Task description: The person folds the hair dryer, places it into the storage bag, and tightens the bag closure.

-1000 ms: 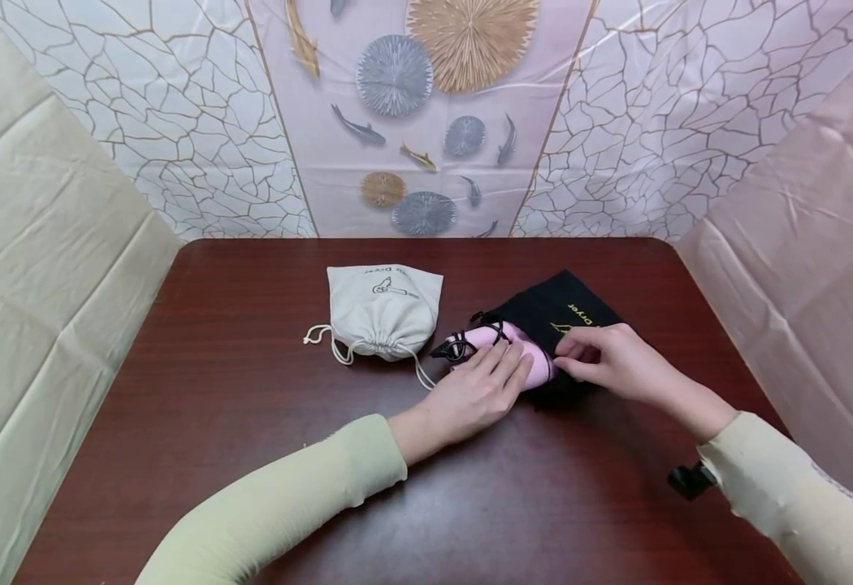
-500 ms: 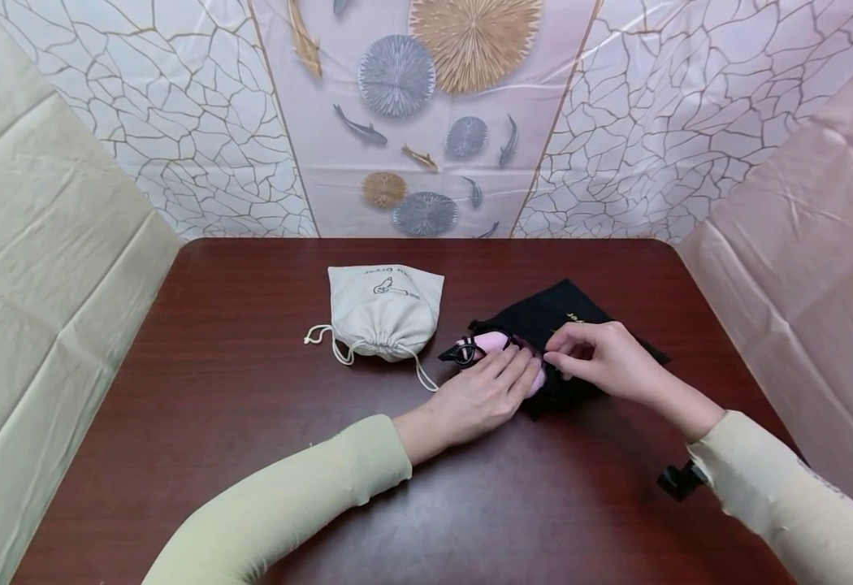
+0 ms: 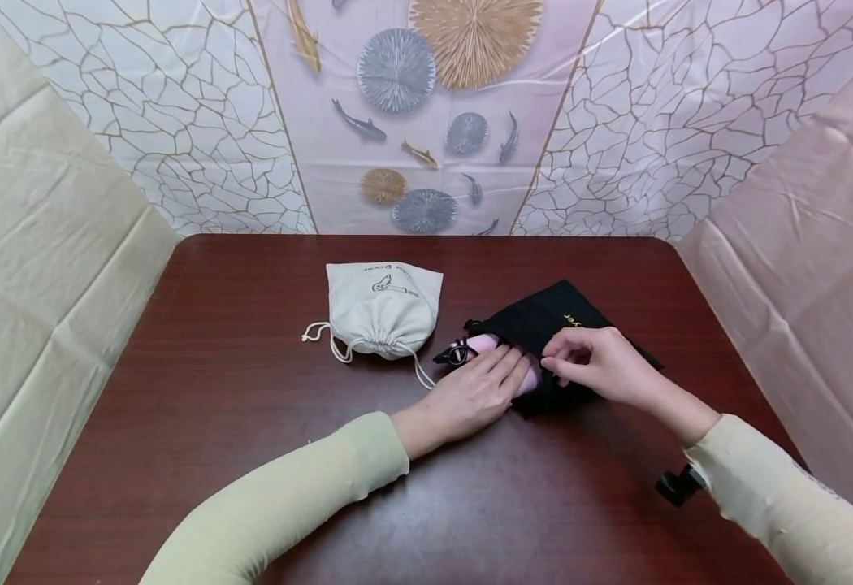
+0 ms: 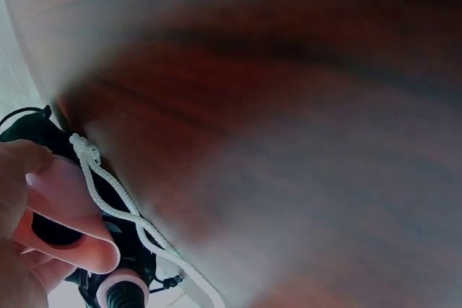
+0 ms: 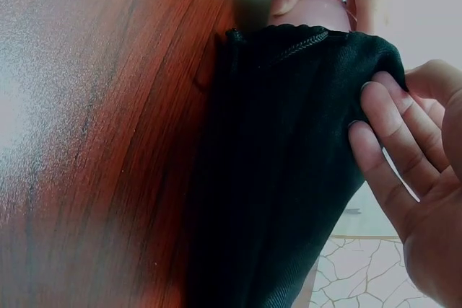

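A pink hair dryer (image 3: 482,343), its black cord wound about the handle end, lies partly inside a black drawstring bag (image 3: 536,317). My left hand (image 3: 474,394) holds the dryer at the bag's mouth; in the right wrist view the thumb and fingers lie on either side of the pink body (image 5: 317,11). My right hand (image 3: 602,366) pinches the rim of the bag between thumb and forefinger, while other fingertips touch the black cloth (image 5: 289,142). The dryer's far end is hidden in the bag. Yellow print on the bag is partly covered by the right hand.
A white drawstring bag (image 3: 383,305) with a hair dryer drawing lies left of the black bag, its white cord (image 4: 130,214) trailing near the left hand. Both rest on a dark red-brown table (image 3: 251,349), with cloth-covered walls (image 3: 200,122) behind and at the sides.
The black bag's mouth has moved left over the dryer, drawn by my right hand, so less pink shows. My left hand stays on the dryer. The white bag has not moved.
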### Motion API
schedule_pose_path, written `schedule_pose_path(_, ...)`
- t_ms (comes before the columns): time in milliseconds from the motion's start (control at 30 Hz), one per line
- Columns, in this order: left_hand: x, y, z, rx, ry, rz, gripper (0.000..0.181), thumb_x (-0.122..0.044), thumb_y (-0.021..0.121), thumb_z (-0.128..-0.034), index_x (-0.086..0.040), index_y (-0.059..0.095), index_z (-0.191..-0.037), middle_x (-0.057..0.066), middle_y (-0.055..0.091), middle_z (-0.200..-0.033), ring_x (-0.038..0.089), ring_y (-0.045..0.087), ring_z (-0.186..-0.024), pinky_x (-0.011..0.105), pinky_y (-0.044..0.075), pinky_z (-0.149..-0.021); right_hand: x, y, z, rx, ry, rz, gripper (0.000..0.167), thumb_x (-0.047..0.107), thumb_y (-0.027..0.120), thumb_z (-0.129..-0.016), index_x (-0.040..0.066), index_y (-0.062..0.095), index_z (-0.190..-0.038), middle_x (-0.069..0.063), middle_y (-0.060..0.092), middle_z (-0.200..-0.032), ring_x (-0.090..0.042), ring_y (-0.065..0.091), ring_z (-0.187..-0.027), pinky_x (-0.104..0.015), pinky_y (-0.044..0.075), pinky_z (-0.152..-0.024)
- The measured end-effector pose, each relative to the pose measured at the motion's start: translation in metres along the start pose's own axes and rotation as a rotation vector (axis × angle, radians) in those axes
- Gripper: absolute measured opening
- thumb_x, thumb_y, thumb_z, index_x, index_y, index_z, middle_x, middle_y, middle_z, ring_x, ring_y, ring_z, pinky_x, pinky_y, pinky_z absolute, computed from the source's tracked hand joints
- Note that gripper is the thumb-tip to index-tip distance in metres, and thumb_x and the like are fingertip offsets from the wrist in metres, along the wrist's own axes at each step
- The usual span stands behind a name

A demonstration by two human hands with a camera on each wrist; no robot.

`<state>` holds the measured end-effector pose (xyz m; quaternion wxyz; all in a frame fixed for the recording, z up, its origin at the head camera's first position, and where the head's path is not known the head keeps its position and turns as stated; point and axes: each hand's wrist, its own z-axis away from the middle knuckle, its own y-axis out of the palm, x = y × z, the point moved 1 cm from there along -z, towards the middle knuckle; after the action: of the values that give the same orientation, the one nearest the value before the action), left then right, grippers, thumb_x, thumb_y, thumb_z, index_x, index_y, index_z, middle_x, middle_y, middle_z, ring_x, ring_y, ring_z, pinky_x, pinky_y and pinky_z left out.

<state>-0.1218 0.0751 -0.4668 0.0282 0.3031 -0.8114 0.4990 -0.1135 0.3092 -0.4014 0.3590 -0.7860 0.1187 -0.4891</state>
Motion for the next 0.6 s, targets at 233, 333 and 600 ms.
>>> schedule_pose_path(233,0.000,-0.005,0.006,0.007,-0.052,0.012,0.044,-0.019,0.059,-0.1023,-0.002,0.064,-0.143,0.016,0.067,-0.143,0.029,0.065,-0.132,0.035,0.054,-0.108,-0.002,-0.003,-0.001,-0.015,0.016,0.021,0.017,-0.006,0.079,-0.090,0.011,0.075,-0.093,0.009,0.071,-0.074,-0.010,0.068,-0.060,-0.020,0.055,-0.058)
schedule_pose_path(333,0.001,-0.010,0.009,0.051,-0.070,0.014,0.058,-0.030,0.072,-0.0954,-0.001,0.062,-0.145,0.017,0.066,-0.144,0.029,0.064,-0.134,0.035,0.051,-0.112,-0.002,-0.004,0.000,-0.022,0.016,0.031,0.017,-0.005,0.079,-0.090,0.010,0.075,-0.093,0.009,0.072,-0.074,-0.009,0.068,-0.060,-0.020,0.055,-0.058)
schedule_pose_path(600,0.000,-0.014,0.015,0.033,-0.101,-0.003,0.058,-0.030,0.075,-0.0925,0.003,0.064,-0.139,0.018,0.069,-0.136,0.027,0.070,-0.122,0.032,0.057,-0.103,-0.004,-0.004,-0.001,-0.031,0.007,0.023,0.017,-0.006,0.080,-0.090,0.010,0.075,-0.094,0.007,0.072,-0.073,-0.009,0.068,-0.060,-0.019,0.053,-0.058)
